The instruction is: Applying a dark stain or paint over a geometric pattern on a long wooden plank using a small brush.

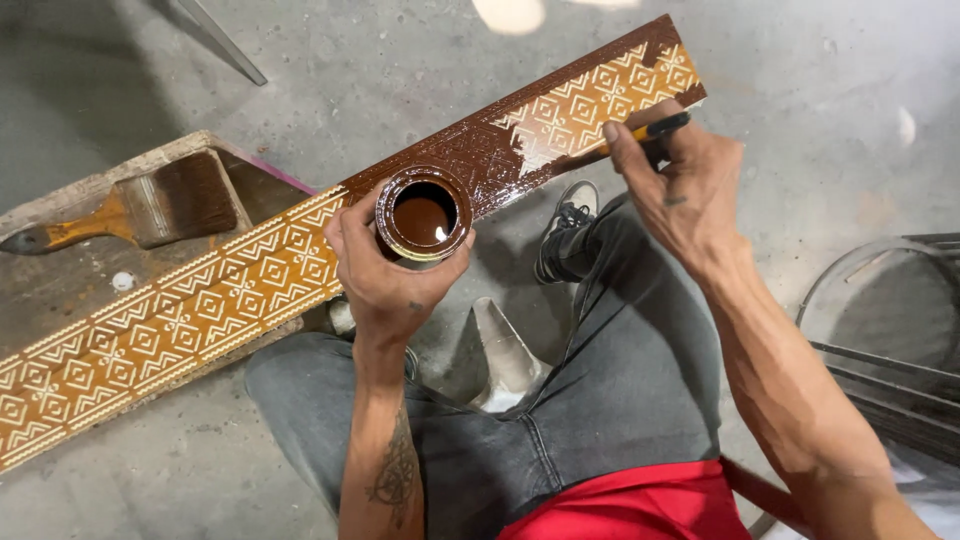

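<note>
Brown glossy stain fills a small round can point(423, 214), gripped in the left hand point(385, 268) at centre frame. At upper right, the right hand point(678, 185) pinches a thin brush point(640, 132) against the carved, diamond-patterned plank point(300, 250). Tilting the brimful can could spill stain onto the grey trousers point(600, 400). A wide brush point(150, 210) lies at left.
</note>
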